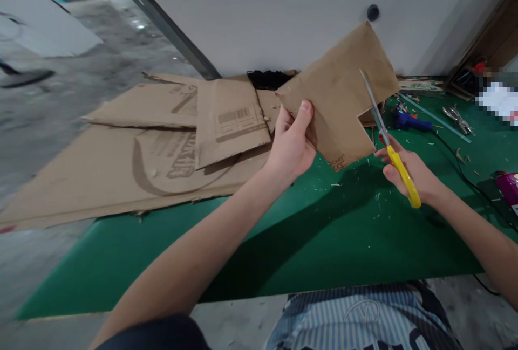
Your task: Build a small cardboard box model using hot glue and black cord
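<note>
My left hand [294, 137] pinches the left edge of a piece of cardboard [340, 96], thumb on top, and holds it tilted above the table. A square notch is cut into the right side of this piece, and faint print shows at its lower corner. My right hand [413, 175] grips yellow-handled scissors [399, 169]. One blade lies over the cardboard near the notch, pointing up and away; the other blade is mostly hidden behind the piece. Some of my right fingers are hidden by the handle.
Large cardboard sheets [105, 169] overhang the green table [324, 253] at left. A blue glue gun [410, 119] with a black cord, silver pliers [457, 119] and a purple box [509, 188] lie at right among scraps. A white wall [291, 15] rises behind.
</note>
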Motion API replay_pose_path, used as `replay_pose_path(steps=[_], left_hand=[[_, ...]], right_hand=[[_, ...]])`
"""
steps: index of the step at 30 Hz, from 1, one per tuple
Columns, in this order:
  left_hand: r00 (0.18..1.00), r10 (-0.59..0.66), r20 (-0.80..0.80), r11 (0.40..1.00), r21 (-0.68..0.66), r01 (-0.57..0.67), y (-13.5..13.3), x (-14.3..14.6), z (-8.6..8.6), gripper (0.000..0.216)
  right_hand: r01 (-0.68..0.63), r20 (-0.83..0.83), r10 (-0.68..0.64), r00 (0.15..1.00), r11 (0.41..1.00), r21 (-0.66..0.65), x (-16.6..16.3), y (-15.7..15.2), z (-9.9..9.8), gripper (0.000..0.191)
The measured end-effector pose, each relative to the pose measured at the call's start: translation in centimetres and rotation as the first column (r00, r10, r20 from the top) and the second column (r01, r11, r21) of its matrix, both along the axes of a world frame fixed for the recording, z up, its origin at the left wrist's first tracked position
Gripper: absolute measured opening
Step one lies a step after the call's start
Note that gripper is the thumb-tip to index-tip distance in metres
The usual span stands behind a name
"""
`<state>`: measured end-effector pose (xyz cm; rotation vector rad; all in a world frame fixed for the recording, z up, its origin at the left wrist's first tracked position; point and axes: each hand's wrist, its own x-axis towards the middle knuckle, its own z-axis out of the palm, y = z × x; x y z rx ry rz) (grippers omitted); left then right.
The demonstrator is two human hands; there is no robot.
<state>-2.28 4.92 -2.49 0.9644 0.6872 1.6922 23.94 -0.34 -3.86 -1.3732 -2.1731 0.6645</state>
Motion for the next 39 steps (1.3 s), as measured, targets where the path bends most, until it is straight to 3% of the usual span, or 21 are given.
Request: replay_pose_path(steps=[5, 9, 17, 23, 26, 34, 39], left_hand=[[0.999, -0.002, -0.046, 0.999, 0.035, 0.004, -0.1, 0.0, 0.0, 0.039], [1.000, -0.019, -0.010, 1.000, 0.003, 0.019, 0.0, -0.1, -0.1, 0.040], [0.999, -0.040, -0.005, 0.996, -0.080, 0.040, -0.3, -0.2, -1.1, 0.054], [0.997, -0.065, -0.029, 0.996, -0.069, 0.063, -0.6, 0.0, -1.5, 0.052], [0.997, -0.066, -0.034, 0.995, -0.074, 0.063, -0.4, -0.1, -1.5, 0.052], [0.996, -0.085, -0.013, 0.993, -0.078, 0.084, -0.9, 0.4, -1.1, 0.053], [0.993, -0.109, -0.045, 0.992, -0.061, 0.107, -1.8, 1.0, -0.6, 0.046]], right_hand=[[0.108, 0.137, -0.108, 0.985, 0.994, 0.007, -0.7, 0.0, 0.5, 0.090], [0.141, 0.137, -0.146, 0.980, 0.989, 0.046, -1.2, 0.3, 0.4, 0.085], [0.011, -0.011, -0.012, 1.000, 0.998, -0.067, -0.5, 0.2, 0.4, 0.094], [0.147, 0.202, -0.169, 0.965, 0.982, 0.120, -1.2, -0.1, 1.1, 0.080], [0.162, 0.219, -0.198, 0.956, 0.972, 0.173, -1.4, 0.3, 0.9, 0.076], [0.028, 0.008, -0.029, 1.000, 0.998, 0.062, -0.1, 0.3, 0.4, 0.087], [0.121, 0.149, -0.136, 0.979, 0.987, 0.107, -0.5, -0.2, 1.5, 0.075]])
